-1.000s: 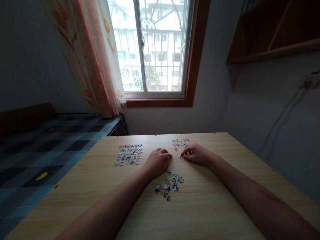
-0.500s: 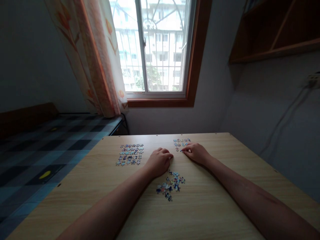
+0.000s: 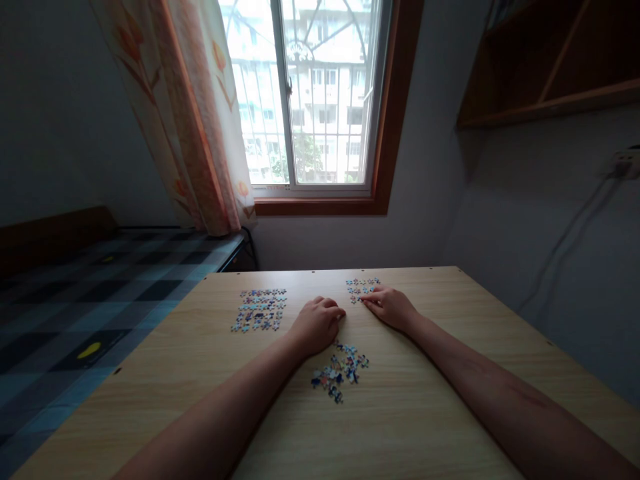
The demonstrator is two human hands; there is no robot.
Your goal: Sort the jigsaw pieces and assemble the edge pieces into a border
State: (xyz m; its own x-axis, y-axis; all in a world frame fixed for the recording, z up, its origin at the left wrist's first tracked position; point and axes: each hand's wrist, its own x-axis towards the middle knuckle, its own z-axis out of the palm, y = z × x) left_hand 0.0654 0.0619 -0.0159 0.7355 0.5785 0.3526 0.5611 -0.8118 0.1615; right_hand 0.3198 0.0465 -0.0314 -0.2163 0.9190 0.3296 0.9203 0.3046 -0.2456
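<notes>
Head view: I had both hands working over the wooden surface [image 3: 400, 413]. The right hand [image 3: 393, 307] was at the near edge of the far-right puzzle group [image 3: 365, 291], its thumb and index finger close together at a puzzle piece [image 3: 360, 299]; I could not tell whether they clamped it or only touched it. The left hand [image 3: 319, 325] rested with fingers curled, just to the far left of the loose heap [image 3: 337, 377]; I could not tell whether it held anything. This position probably kept it steady while leaving the heap exposed. The left puzzle group [image 3: 259, 315] lay in spaced rows; the gaps presumably kept pieces separately visible. The heap lay nearest, likely for short reach.
</notes>
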